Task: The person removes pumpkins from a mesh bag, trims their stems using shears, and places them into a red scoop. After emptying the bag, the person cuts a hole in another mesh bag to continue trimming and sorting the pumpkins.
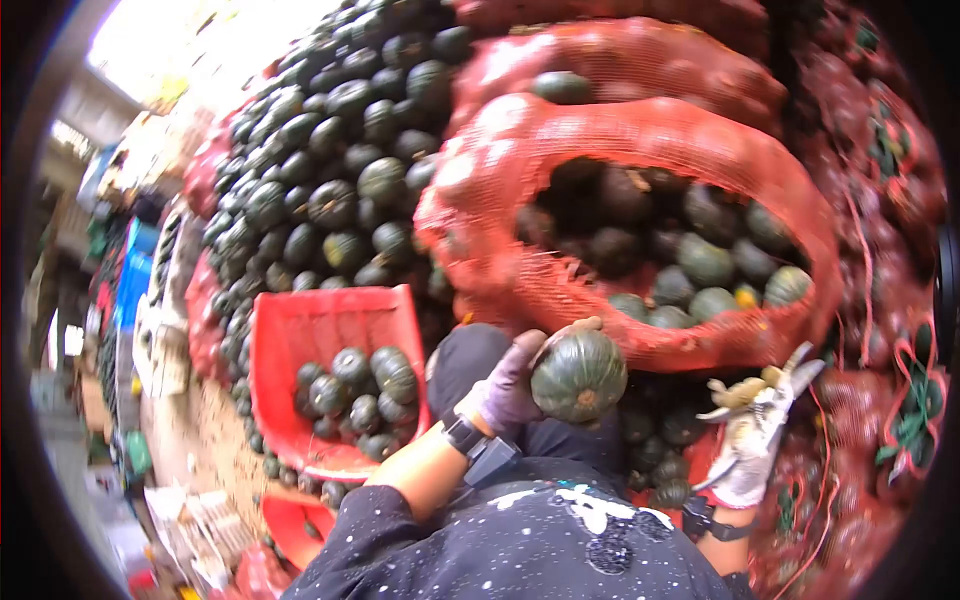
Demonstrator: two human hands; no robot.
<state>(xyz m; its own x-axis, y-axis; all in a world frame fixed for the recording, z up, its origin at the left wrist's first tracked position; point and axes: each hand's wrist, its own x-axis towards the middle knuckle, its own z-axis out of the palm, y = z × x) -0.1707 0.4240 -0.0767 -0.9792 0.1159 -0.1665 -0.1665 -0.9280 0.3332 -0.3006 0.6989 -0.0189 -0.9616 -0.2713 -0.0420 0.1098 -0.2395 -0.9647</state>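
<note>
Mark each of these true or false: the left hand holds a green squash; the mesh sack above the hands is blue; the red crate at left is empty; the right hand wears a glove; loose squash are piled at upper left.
1. The left hand holds a dark green squash. True.
2. The open mesh sack above the hands is blue. False: it is red netting with squash inside.
3. The red crate at left is empty. False: several dark green squash lie in it.
4. The right hand wears a glove. True: a light-coloured one.
5. A pile of loose squash lies at upper left. True.
</note>
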